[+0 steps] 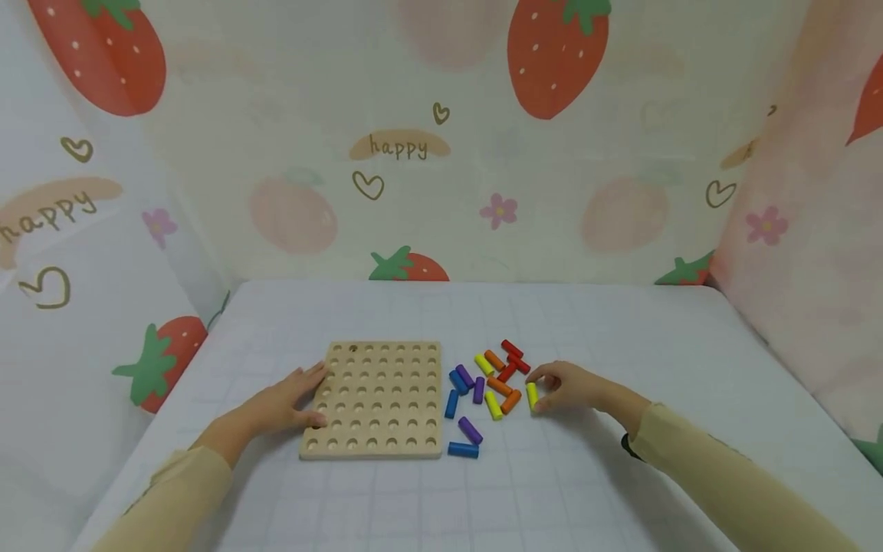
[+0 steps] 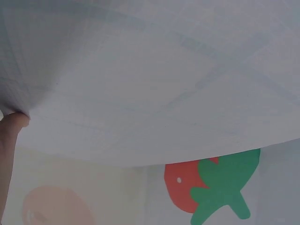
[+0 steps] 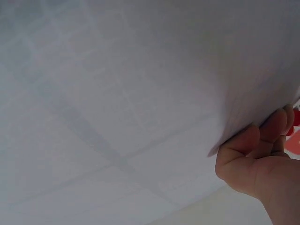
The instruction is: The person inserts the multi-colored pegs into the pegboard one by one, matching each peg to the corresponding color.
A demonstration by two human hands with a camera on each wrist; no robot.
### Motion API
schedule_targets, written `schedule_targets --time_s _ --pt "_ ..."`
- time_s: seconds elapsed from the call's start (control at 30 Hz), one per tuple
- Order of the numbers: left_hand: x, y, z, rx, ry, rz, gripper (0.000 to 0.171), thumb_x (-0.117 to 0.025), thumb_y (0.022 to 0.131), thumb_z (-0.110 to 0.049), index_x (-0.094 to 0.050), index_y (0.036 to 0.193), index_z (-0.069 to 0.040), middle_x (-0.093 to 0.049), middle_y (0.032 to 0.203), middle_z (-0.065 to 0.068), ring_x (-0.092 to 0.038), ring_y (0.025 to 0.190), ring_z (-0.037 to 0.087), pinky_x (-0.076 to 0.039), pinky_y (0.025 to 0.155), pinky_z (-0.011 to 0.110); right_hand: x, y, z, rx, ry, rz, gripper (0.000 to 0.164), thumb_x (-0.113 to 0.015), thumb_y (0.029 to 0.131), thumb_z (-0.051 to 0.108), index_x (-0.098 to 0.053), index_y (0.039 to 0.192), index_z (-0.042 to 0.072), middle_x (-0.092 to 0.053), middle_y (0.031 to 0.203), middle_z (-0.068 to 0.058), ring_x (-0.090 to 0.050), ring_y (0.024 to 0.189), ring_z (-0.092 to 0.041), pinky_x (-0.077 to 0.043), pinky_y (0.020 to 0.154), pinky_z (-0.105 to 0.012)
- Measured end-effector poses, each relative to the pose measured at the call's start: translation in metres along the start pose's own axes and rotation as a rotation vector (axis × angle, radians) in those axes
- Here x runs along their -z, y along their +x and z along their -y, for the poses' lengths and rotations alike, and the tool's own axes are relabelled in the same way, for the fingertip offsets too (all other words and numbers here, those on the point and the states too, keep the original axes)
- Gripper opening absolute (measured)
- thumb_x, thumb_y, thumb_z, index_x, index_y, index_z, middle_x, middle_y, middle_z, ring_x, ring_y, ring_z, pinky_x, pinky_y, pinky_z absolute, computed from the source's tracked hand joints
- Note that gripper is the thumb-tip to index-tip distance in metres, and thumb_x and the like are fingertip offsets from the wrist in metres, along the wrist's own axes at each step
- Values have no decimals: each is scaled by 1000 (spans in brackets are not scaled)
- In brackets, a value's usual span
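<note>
Wooden board (image 1: 363,434), left fingers (image 1: 312,376) spread on it, fifteen pegs (image 1: 463,450) (three per colour), right fingers (image 1: 550,371) pinching one yellow peg (image 1: 532,396).

– See the back wall (image 1: 297,100)?
– Printed with strawberries (image 1: 559,61), hearts (image 1: 369,186), flowers (image 1: 500,211) and the word "happy" (image 1: 398,146)
– And down below?
– Stands behind a white table (image 1: 345,506), faintly gridded, under soft, dim light

A white table (image 1: 607,322) with a faint grid print spreads beneath the grip, and beyond the grip I see a pale wall (image 1: 310,84) with red strawberries (image 1: 560,65), faded fruits (image 1: 624,215), a purple flower (image 1: 499,211), brown hearts (image 1: 369,185) and the word "happy" (image 1: 398,146). Well left of the grip, a whitish wall (image 1: 41,376) bears more strawberries and hearts; to the right, a pinkish wall (image 1: 821,299) has another flower
</note>
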State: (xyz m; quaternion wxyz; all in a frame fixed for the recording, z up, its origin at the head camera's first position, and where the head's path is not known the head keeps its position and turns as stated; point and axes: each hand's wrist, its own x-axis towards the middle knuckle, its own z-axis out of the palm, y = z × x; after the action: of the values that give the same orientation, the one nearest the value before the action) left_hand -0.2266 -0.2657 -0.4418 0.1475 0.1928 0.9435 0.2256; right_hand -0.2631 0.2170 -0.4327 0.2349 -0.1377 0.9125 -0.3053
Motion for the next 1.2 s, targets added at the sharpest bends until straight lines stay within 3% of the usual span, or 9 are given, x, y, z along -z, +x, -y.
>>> schedule_targets --time_s 0.27,0.73,0.9,1.07,1.2 --pt "2 0 -5 8 -20 -4 99 -71 81 -50 -25 151 3 -22 155 26 -15 139 53 -18 108 66 -1 -2 4 -31 60 -50 42 -83 78 15 -62 113 4 -55 102 -8 -49 98 -25 -45 89 -41" --pt "3 -3 -2 39 -6 -1 101 -70 81 -54 -24 152 0 -22 156 24 -14 140 52 -18 107 67 1 1 12 -27 178 -127 20 -73 84 3 -60 98 2 -59 87 -6 -54 78 -19 -47 69 -30" --pt "2 -2 -3 47 -23 7 101 -70 80 -54 -24 153 -1 -21 156 23 -14 140 51 -17 108 67 11 0 16 -39 236 -125 19 -69 87 5 -59 102 0 -63 89 -7 -58 76 -18 -48 70 -31" --pt "1 -1 -3 48 -27 8 99 -71 81 -52 -25 152 -1 -21 157 23 -14 141 51 -17 108 66 18 -1 24 -52 259 -145 32 -69 90 13 -58 116 -3 -68 104 -11 -63 82 -18 -49 74 -37" --pt "4 -1 -2 58 -12 8 102 -70 79 -55 -26 152 -1 -22 157 22 -15 141 50 -18 109 65 20 1 32 -53 301 -162 36 -68 91 16 -60 121 -3 -72 100 -8 -66 87 -20 -49 82 -44"
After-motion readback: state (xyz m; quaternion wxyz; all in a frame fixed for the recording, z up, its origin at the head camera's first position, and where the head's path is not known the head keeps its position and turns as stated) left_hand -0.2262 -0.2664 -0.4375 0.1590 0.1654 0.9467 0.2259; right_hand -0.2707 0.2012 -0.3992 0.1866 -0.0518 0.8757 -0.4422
